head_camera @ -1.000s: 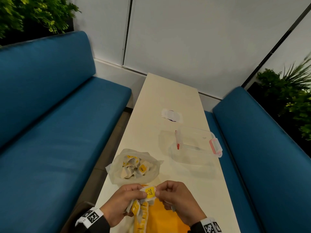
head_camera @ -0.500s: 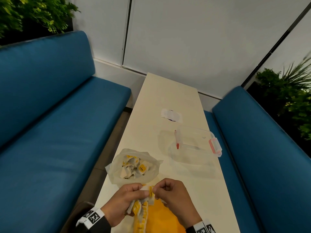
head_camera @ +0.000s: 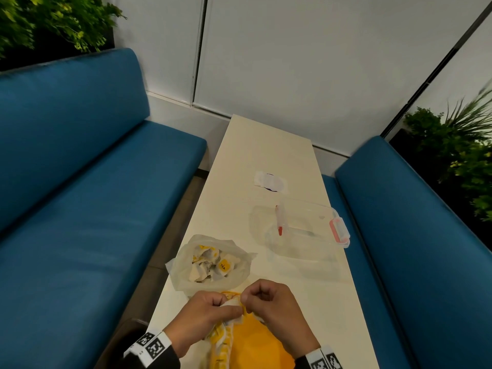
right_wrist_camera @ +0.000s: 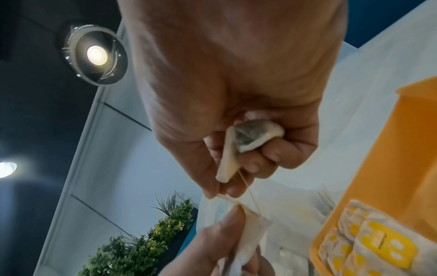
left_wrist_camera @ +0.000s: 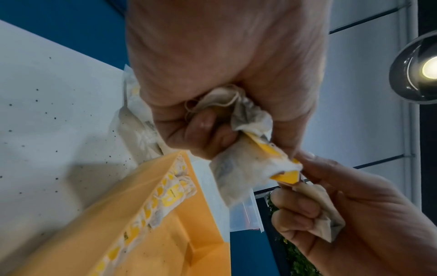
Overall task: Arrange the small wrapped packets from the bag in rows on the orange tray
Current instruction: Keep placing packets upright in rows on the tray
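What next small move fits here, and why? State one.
Probably lower the tea packet that both hands, left hand and right hand, pinch onto the orange tray beside the row of packets along its left edge; more wait in the bag.

A long table (head_camera: 266, 166) runs away from the person between two benches, one on the left (head_camera: 80, 209) and one on the right (head_camera: 415, 249). At its near end lies the tray (head_camera: 255, 347), with packets (head_camera: 221, 342) in a row along its left side. Just beyond the tray sits the bag (head_camera: 210, 262) holding more packets. Farther and to the right stands a container (head_camera: 306, 230), and beyond it a wrapper (head_camera: 270, 181). Both hands, left (head_camera: 199, 315) and right (head_camera: 274, 307), meet over the tray's far edge.
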`<control>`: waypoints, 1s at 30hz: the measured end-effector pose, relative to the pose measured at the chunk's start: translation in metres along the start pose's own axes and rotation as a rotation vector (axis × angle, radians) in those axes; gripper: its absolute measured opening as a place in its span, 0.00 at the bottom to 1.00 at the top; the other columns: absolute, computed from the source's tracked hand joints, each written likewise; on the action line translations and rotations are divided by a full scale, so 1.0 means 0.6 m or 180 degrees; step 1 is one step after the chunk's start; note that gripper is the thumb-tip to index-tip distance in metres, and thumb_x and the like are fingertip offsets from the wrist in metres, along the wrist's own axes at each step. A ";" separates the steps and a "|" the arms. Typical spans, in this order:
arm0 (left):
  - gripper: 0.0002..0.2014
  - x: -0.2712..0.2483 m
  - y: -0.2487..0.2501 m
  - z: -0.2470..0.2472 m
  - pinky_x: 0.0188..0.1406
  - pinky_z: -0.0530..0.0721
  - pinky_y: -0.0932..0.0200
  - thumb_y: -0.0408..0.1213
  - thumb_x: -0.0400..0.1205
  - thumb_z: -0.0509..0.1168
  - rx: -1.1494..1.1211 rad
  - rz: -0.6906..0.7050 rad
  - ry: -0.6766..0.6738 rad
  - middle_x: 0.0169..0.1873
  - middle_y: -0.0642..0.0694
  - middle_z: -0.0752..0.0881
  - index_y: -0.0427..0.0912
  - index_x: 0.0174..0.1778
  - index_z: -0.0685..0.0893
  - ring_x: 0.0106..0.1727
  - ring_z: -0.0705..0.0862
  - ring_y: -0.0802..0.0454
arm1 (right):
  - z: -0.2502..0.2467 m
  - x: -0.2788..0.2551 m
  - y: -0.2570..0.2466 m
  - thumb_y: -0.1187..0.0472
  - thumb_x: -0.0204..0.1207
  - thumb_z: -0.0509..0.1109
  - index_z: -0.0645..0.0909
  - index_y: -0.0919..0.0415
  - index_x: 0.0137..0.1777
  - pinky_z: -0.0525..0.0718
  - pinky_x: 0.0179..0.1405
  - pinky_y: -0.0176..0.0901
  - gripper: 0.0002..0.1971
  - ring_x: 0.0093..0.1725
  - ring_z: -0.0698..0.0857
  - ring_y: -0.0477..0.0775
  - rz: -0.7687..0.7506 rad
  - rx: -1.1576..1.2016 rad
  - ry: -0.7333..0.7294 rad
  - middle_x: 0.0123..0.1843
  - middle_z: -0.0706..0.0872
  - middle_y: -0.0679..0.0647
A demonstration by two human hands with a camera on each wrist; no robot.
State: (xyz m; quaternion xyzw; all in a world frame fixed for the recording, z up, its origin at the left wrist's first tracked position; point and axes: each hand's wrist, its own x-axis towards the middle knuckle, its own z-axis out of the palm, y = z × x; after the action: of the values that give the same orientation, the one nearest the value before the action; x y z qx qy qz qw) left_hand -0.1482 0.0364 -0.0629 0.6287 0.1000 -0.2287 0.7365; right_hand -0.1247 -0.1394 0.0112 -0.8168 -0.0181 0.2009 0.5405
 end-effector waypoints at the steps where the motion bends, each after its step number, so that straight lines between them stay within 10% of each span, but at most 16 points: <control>1: 0.16 0.001 0.001 0.002 0.22 0.70 0.65 0.43 0.74 0.81 -0.0006 0.0009 0.0087 0.25 0.46 0.76 0.44 0.28 0.81 0.24 0.74 0.55 | -0.001 0.000 0.001 0.65 0.74 0.76 0.90 0.59 0.39 0.79 0.33 0.34 0.04 0.32 0.82 0.42 -0.0110 -0.0095 0.0002 0.34 0.89 0.53; 6: 0.19 0.007 -0.003 0.004 0.25 0.65 0.61 0.50 0.65 0.83 -0.0127 -0.0061 0.0320 0.26 0.44 0.73 0.47 0.24 0.80 0.28 0.71 0.50 | 0.002 -0.001 0.022 0.62 0.73 0.78 0.91 0.49 0.41 0.85 0.50 0.38 0.05 0.47 0.88 0.46 -0.0798 -0.0720 0.0049 0.41 0.91 0.43; 10: 0.19 0.011 -0.010 0.001 0.30 0.69 0.59 0.55 0.58 0.79 -0.0203 -0.0121 0.0309 0.32 0.40 0.76 0.45 0.30 0.85 0.37 0.74 0.46 | 0.005 0.006 0.058 0.55 0.75 0.77 0.89 0.43 0.48 0.85 0.46 0.38 0.05 0.46 0.87 0.42 -0.1581 -0.1118 0.0237 0.42 0.87 0.41; 18: 0.11 0.014 -0.002 -0.001 0.39 0.80 0.60 0.43 0.81 0.73 -0.0543 -0.0272 0.0222 0.35 0.40 0.86 0.39 0.39 0.89 0.38 0.86 0.48 | 0.009 0.016 0.107 0.53 0.83 0.69 0.82 0.43 0.56 0.81 0.30 0.39 0.05 0.37 0.82 0.45 -0.2412 -0.2063 0.0784 0.44 0.80 0.44; 23: 0.17 0.014 -0.004 -0.010 0.37 0.80 0.58 0.45 0.82 0.72 -0.0755 -0.0318 0.0194 0.36 0.36 0.87 0.30 0.44 0.88 0.36 0.86 0.46 | 0.007 0.021 0.092 0.66 0.74 0.79 0.90 0.47 0.41 0.83 0.42 0.31 0.10 0.42 0.88 0.40 -0.1226 -0.0635 0.1035 0.39 0.90 0.41; 26: 0.11 0.010 -0.005 -0.012 0.24 0.68 0.63 0.43 0.83 0.73 -0.0870 -0.0417 0.0244 0.31 0.41 0.80 0.41 0.37 0.87 0.28 0.78 0.53 | -0.008 0.022 0.081 0.70 0.73 0.79 0.91 0.55 0.38 0.83 0.31 0.37 0.09 0.32 0.84 0.41 -0.0338 0.0120 0.0979 0.33 0.90 0.52; 30: 0.10 0.014 -0.013 -0.015 0.29 0.60 0.60 0.44 0.81 0.74 -0.1017 -0.0543 0.0219 0.33 0.40 0.79 0.43 0.37 0.89 0.27 0.76 0.53 | -0.017 0.028 0.094 0.70 0.73 0.78 0.90 0.62 0.41 0.83 0.26 0.42 0.03 0.35 0.85 0.49 0.0461 0.0462 0.0764 0.39 0.90 0.63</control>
State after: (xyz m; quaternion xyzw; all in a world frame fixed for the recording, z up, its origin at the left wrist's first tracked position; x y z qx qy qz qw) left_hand -0.1433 0.0423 -0.0749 0.5004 0.2131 -0.2499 0.8011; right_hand -0.1163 -0.1679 -0.0408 -0.7929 0.1202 0.1411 0.5805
